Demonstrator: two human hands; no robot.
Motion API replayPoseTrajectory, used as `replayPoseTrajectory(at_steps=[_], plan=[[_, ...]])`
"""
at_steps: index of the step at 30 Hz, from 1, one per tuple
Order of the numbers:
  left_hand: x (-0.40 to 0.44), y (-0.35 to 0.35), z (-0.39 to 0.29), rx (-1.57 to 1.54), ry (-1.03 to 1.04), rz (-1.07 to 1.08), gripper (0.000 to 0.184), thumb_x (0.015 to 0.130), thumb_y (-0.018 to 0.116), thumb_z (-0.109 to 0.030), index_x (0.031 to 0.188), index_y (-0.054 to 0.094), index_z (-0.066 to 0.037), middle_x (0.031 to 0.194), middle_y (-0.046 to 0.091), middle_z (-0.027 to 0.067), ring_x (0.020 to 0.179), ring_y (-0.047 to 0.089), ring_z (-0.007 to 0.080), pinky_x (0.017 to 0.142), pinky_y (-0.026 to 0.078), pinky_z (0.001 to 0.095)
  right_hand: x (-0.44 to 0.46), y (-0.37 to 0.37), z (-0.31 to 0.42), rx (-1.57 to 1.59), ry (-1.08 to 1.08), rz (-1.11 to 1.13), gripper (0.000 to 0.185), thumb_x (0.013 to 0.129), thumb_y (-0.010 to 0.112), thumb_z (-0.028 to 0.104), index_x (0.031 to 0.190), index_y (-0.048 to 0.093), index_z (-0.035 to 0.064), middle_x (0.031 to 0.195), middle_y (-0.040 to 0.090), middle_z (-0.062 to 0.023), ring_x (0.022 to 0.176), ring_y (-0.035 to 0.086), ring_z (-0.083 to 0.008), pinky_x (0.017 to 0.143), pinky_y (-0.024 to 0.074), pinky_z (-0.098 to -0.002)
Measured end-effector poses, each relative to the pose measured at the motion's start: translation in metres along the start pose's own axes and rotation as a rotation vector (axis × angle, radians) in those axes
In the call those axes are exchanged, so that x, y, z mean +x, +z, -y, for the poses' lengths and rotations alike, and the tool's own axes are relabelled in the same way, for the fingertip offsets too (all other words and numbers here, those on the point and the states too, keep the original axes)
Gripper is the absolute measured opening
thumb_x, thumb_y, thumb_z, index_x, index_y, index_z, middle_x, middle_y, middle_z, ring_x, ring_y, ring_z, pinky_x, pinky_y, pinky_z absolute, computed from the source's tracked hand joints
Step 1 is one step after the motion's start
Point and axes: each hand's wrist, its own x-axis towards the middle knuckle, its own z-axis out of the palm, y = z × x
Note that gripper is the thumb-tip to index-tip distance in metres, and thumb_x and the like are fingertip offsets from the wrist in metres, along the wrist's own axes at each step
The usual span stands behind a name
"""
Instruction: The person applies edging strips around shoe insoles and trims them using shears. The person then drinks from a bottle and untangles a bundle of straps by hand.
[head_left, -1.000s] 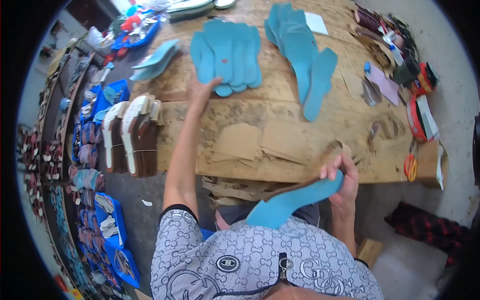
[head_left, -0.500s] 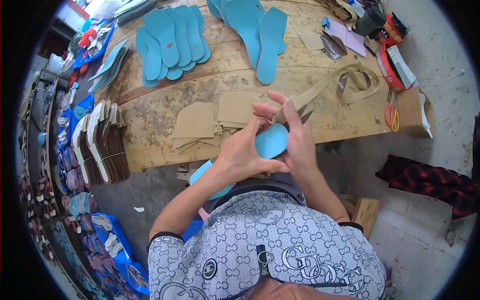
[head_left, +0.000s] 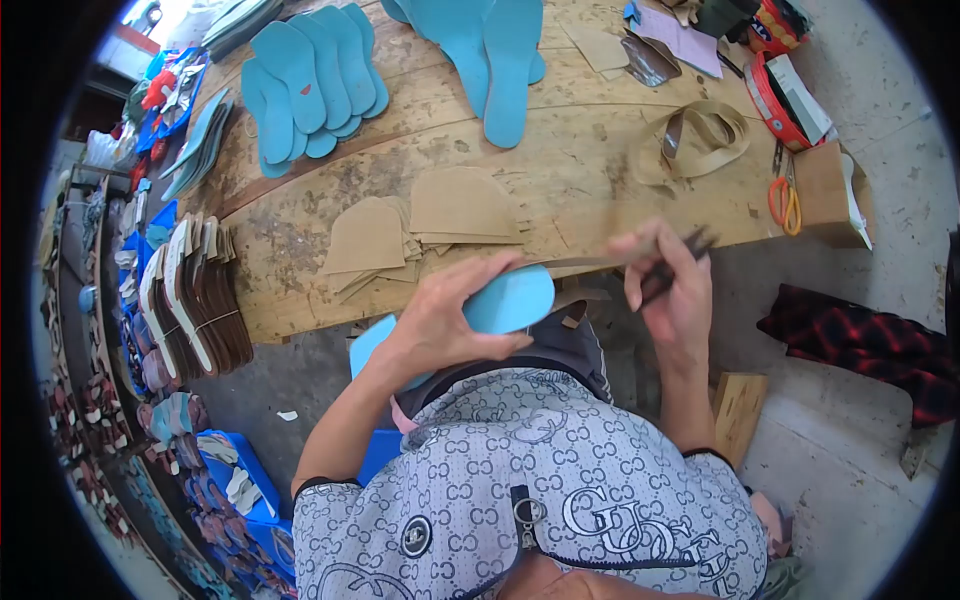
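A blue insole is in my left hand, its rounded end pointing right and its other end showing below my wrist. My right hand is closed around a dark pair of small scissors, blurred by motion. A thin brown strip runs from the insole's top edge to the fingers of my right hand. Stacks of tan pieces lie on the wooden table beyond my hands. Fanned blue insoles and more blue insoles lie farther back.
A coiled tan strip lies at the right of the table. Orange-handled scissors are near a cardboard box and a red tin. Bundled brown insoles stand at the left edge; blue trays are below.
My left hand has come over and taken the insole from my right hand. My right hand has since moved away to the right with the dark scissors. The view has shifted too.
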Motion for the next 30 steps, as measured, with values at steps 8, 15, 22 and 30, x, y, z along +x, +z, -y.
replayPoseTrajectory(at_steps=[8, 15, 22, 30], plan=[[0.061, 0.014, 0.013, 0.105, 0.099, -0.507, 0.07, 0.058, 0.083, -0.02, 0.121, 0.057, -0.004, 0.102, 0.066, 0.0147, 0.089, 0.065, 0.0298, 0.078, 0.053, 0.0379, -0.007, 0.041, -0.047, -0.157, -0.362, 0.018, 0.028, 0.097, 0.045, 0.013, 0.104, 0.062, -0.0081, 0.104, 0.067, -0.0205, 0.084, 0.066, -0.0187, 0.058, 0.0518, -0.0249], [0.112, 0.017, -0.004, -0.627, -0.109, -0.513, 0.067, 0.074, 0.075, -0.022, 0.13, 0.044, 0.0, 0.105, 0.062, 0.0115, 0.092, 0.061, 0.0199, 0.076, 0.051, 0.0319, 0.081, 0.038, -0.024, -0.39, -0.468, 0.045, 0.025, 0.097, 0.046, 0.013, 0.107, 0.063, -0.0031, 0.107, 0.068, -0.0099, 0.072, 0.06, -0.0096, 0.056, 0.0477, -0.0228], [0.095, 0.022, 0.022, -1.109, -0.26, -0.455, 0.034, 0.094, 0.057, -0.019, 0.123, 0.049, -0.004, 0.093, 0.061, 0.003, 0.074, 0.056, 0.0061, 0.06, 0.049, 0.0221, 0.024, 0.032, -0.035, -0.344, -0.307, 0.139, 0.026, 0.096, 0.05, 0.016, 0.106, 0.063, -0.0042, 0.111, 0.067, -0.0104, 0.064, 0.057, -0.0061, 0.05, 0.0446, -0.0212], [0.09, 0.039, 0.025, -1.262, -0.572, -0.435, 0.035, 0.095, 0.053, -0.017, 0.129, 0.044, -0.009, 0.088, 0.057, 0.0074, 0.071, 0.06, 0.0169, 0.062, 0.056, 0.0323, 0.018, -0.001, -0.047, -0.492, -0.307, 0.339, 0.026, 0.093, 0.046, 0.005, 0.113, 0.062, -0.0009, 0.12, 0.062, -0.0155, 0.098, 0.061, -0.0194, 0.079, 0.0491, -0.0284]])
